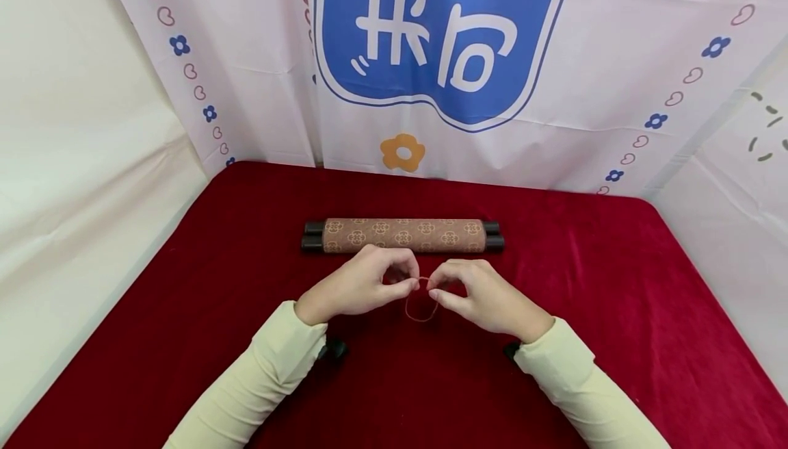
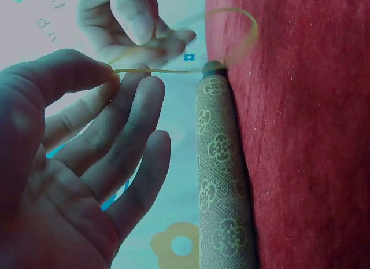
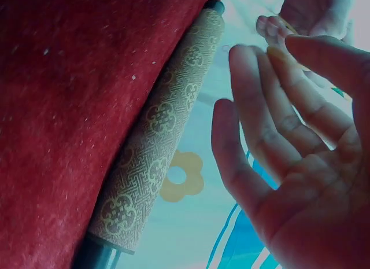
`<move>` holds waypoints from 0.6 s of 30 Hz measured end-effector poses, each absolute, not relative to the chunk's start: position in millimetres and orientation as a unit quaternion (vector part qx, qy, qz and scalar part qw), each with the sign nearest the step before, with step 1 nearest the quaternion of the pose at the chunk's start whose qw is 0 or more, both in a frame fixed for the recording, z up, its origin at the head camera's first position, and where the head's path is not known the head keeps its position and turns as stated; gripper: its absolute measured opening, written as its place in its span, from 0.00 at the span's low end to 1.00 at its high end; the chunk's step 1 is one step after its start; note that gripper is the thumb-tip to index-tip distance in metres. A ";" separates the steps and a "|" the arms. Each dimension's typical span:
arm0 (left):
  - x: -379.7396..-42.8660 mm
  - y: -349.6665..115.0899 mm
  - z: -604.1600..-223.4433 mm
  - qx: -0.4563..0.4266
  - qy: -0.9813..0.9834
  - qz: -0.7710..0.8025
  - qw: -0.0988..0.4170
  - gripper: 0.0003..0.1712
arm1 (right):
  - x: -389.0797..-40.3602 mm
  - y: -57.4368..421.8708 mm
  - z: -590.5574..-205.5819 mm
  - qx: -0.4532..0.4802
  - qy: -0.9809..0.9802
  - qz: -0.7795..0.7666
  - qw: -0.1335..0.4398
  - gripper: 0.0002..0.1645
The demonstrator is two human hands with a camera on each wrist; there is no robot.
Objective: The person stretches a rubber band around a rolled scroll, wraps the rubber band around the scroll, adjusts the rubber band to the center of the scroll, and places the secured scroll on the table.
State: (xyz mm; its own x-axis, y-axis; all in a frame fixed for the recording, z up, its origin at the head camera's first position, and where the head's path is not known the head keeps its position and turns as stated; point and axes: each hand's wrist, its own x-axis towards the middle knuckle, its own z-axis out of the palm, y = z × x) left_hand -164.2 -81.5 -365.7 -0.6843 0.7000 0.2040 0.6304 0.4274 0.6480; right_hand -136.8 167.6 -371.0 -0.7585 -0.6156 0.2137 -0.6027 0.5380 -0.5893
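Note:
A thin looped band (image 1: pixel 421 320), tan in colour, hangs between the two hands in the head view. My left hand (image 1: pixel 368 282) pinches it between thumb and index fingertip; the left wrist view shows the band (image 2: pixel 167 71) running out from that pinch, other fingers loosely extended. My right hand (image 1: pixel 486 294) has its thumb and index finger together at the band's other side. Just beyond both hands lies a rolled scroll (image 1: pixel 403 235), brown with a gold floral pattern and dark rod ends. Neither hand grips the scroll.
Dark red cloth (image 1: pixel 418 394) covers the table. A white curtain with a blue printed panel (image 1: pixel 449 38) hangs behind its far edge, and pale fabric walls (image 1: pixel 80 127) stand at both sides. Small dark objects (image 1: pixel 334 349) show by each cuff.

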 end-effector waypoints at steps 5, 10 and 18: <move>-167.5 -84.7 -366.2 0.381 0.851 0.361 0.032 0.06 | -134.6 169.6 -365.0 -0.324 0.861 -0.388 0.053 0.02; -170.5 -87.7 -366.4 0.361 0.864 0.349 0.017 0.05 | -133.7 172.2 -359.4 -0.307 0.852 -0.417 0.073 0.02; -175.0 -92.9 -366.9 0.330 0.881 0.340 0.003 0.05 | -134.7 176.7 -355.5 -0.297 0.848 -0.432 0.078 0.02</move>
